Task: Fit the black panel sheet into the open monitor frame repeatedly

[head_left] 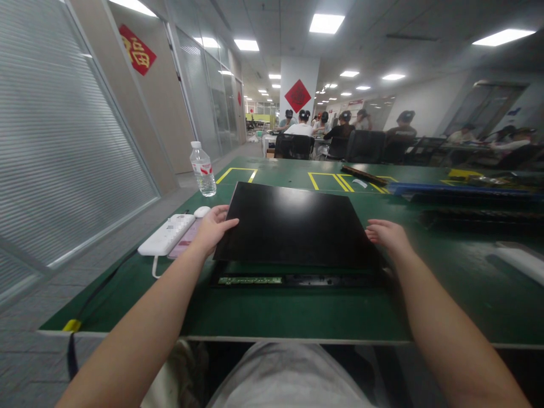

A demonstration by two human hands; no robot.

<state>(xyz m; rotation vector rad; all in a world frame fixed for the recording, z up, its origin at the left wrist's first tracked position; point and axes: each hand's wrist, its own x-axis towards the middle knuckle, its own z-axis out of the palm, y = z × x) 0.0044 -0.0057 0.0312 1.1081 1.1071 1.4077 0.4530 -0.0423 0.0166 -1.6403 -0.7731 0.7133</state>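
Note:
A large flat black panel (293, 224) is held tilted over the green table (297, 311), its near edge raised above a long black frame (297, 280) with a green circuit strip. My left hand (211, 228) grips the panel's left edge, thumb on top and fingers curled under. My right hand (387, 234) holds the right edge with the fingers bent around it.
Left of the panel lie a white power bank (165, 234), a pink phone (185, 241), a small white mouse-like object (202, 211) and a water bottle (202, 169). More black panels and strips (467, 195) sit at the right. Several seated people (340, 127) work at far tables.

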